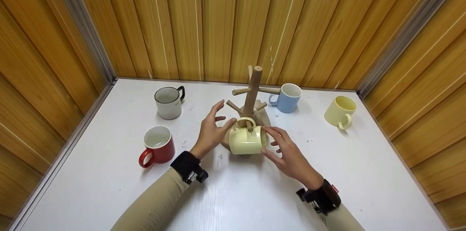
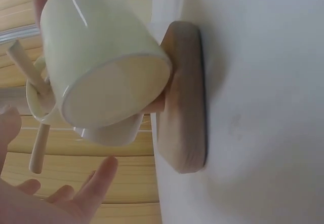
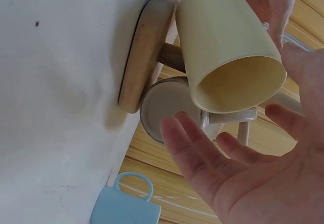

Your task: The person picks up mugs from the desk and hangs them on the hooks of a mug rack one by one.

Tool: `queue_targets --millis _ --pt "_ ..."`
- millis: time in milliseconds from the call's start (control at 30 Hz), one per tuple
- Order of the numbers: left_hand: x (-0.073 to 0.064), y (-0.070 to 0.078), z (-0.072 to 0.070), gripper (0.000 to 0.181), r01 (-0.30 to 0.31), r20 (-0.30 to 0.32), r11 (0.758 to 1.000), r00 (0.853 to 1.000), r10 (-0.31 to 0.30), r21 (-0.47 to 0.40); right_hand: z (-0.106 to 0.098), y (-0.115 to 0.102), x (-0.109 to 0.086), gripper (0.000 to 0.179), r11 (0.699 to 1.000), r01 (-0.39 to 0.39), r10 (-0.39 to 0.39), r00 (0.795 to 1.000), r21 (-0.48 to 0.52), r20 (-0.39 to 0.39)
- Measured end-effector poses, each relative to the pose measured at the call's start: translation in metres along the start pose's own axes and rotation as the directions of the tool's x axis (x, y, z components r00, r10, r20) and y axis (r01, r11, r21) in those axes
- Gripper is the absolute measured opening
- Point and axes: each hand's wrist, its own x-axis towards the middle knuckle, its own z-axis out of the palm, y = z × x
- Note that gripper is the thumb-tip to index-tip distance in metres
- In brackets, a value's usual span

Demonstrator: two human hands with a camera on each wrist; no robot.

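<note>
A pale yellow mug (image 1: 247, 143) hangs sideways by its handle on a lower front peg of a wooden mug tree (image 1: 251, 94). My left hand (image 1: 213, 131) is at the mug's left, thumb near the handle, fingers spread and holding nothing. At the rim side, my right hand (image 1: 291, 156) has its fingertips close to the mug's mouth; whether they touch it is unclear. The right wrist view shows those fingers extended, not curled round the yellow mug (image 3: 228, 46). Behind it, another light-coloured mug (image 3: 169, 105) is partly hidden near the tree's base (image 3: 144, 57).
On the white table (image 1: 233, 202) stand a red mug (image 1: 164, 149) and a white mug with black handle (image 1: 169, 105) at left. A blue mug (image 1: 288, 99) and another yellow mug (image 1: 336, 112) are at right. Wood-patterned walls (image 1: 218, 23) enclose the table's back and sides.
</note>
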Motion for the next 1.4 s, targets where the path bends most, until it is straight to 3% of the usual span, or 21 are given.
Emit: queue_targets --millis 233,600,767,1200,1400 --pt "0.021 -0.003 -0.004 0.057 -0.081 -0.035 0.996 0.996 0.082 0.035 0.004 0.001 -0.004 0.062 1.000 -0.020 0.020 1.000 0.001 -0.007" --pt "0.036 -0.004 -0.005 0.031 -0.077 -0.029 0.995 0.996 0.079 0.056 0.006 -0.002 -0.010 0.063 0.999 -0.049 0.049 0.999 0.017 0.008" --pt "0.039 -0.006 -0.004 0.026 -0.070 -0.031 0.998 0.997 0.070 0.011 0.006 -0.003 -0.008 0.066 0.999 -0.048 0.048 0.999 0.001 -0.003" --pt "0.040 -0.002 -0.001 0.024 -0.049 -0.029 0.998 0.998 0.048 -0.028 0.003 -0.026 0.021 0.073 0.990 0.035 -0.060 0.982 -0.139 -0.182" --pt "0.042 -0.001 0.000 0.027 -0.046 -0.021 0.999 0.999 0.046 -0.018 0.005 -0.043 0.040 0.080 0.983 0.050 -0.084 0.978 -0.178 -0.189"
